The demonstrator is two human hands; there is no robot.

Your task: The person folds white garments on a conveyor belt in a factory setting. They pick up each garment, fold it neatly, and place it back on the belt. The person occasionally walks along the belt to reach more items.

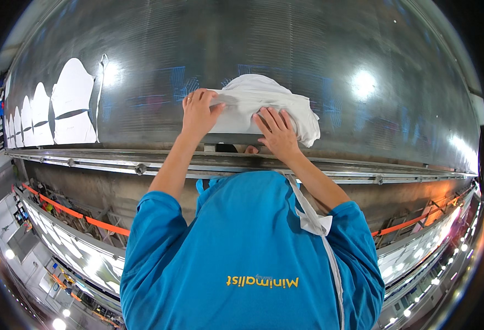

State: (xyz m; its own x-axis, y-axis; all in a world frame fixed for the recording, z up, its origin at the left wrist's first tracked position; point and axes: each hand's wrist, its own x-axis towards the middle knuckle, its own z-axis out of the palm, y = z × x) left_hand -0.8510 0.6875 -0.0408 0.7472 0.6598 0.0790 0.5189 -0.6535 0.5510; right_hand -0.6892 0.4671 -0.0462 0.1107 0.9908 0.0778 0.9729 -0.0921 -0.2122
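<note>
A folded bundle of white fabric (262, 99) lies before me on the dark printing table (225, 41), its right end bunched. My left hand (198, 109), wearing a ring, touches the fabric's left end, thumb and fingertips at its edge; whether it pinches the cloth is unclear. Spread fingers of my right hand (279, 132) rest on the front right part of the bundle. To the left, white cut fabric pieces (73, 103) lie flat in a row, with a narrow white strip (100, 95) beside the nearest one.
A metal rail (106, 164) with round knobs runs along the table's near edge, between the table and my body. Blue marks (180, 84) show on the tabletop. Behind me, other long tables carry white pieces (85, 264), with orange bars (77, 212) beside them.
</note>
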